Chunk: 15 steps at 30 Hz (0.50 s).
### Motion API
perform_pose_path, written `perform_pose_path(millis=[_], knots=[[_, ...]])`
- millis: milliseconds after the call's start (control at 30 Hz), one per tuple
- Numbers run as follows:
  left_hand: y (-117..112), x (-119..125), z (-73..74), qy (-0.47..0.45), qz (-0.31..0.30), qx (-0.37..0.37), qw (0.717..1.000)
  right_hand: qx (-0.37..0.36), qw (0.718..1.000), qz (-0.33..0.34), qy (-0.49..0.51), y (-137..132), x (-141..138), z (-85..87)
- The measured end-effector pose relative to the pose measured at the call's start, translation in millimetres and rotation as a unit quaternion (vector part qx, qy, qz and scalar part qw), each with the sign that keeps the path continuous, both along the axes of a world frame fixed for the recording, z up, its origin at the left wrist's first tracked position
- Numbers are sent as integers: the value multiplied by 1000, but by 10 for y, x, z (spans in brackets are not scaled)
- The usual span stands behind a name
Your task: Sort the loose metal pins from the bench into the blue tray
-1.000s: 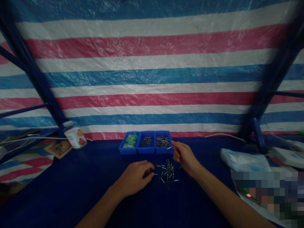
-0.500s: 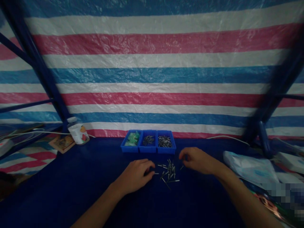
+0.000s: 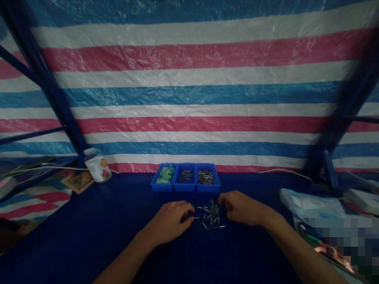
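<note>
Well, the head view looks down on a bench top covered in a dark blue woven tarpaulin (image 3: pixel 97 252), and the loose heap of slim metal pins (image 3: pixel 211 217) lies in the middle of it, scattered at crossed angles, with a bright shank here and there. The left hand (image 3: pixel 168 223) sits curled at the heap's left edge, its fingers bunched toward the table, and one pin tip pokes out just beside them; whether it has hold of anything, I cannot tell. The right hand (image 3: pixel 244 208) is similarly curved, knuckles up, at the heap's right edge. Its fingertips are turned under, so any grip is hidden too. Just beyond the heap stands a blue plastic parts tray (image 3: pixel 185 189) with three square compartments: small green pieces (image 3: pixel 165 174) in the left one, and dark-and-silver pins in the middle (image 3: pixel 185 176) and right (image 3: pixel 205 177) ones. Behind it hangs a crinkly striped plastic sheet (image 3: pixel 189 98) in pink, white and blue, stretched over blue metal posts (image 3: pixel 56 90). Off to the left, a glass jar with a paper label (image 3: pixel 97 167) stands beside a small card (image 3: pixel 77 181) – and to the right lies a crumpled, glossy white plastic bag (image 3: pixel 310 207), beside a pixelated patch.
</note>
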<state>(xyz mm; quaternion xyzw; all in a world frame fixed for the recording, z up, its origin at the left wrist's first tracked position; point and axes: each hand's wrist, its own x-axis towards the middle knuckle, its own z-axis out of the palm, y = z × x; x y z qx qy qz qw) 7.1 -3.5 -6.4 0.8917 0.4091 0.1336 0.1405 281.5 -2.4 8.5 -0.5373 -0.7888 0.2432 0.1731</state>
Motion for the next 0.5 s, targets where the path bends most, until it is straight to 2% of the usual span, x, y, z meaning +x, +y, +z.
perform_pose_path(millis=[67, 133, 267, 367, 500], knots=[[-4, -2, 4, -2, 1, 0, 1000, -18, 999, 38, 33, -5, -32, 29], [-7, -3, 8, -3, -1, -1, 1000, -71, 989, 78, 100, -32, -93, 62], [-7, -3, 18, -1, 4, -4, 1000, -183, 939, 111, 270, -111, -250, 121], [-1, -5, 34, 0, 6, -5, 1000, -205, 905, 106, 358, -120, -358, 127], [12, -26, 48, 0, 8, -10, 1000, -187, 879, 53, 436, -55, -461, 33]])
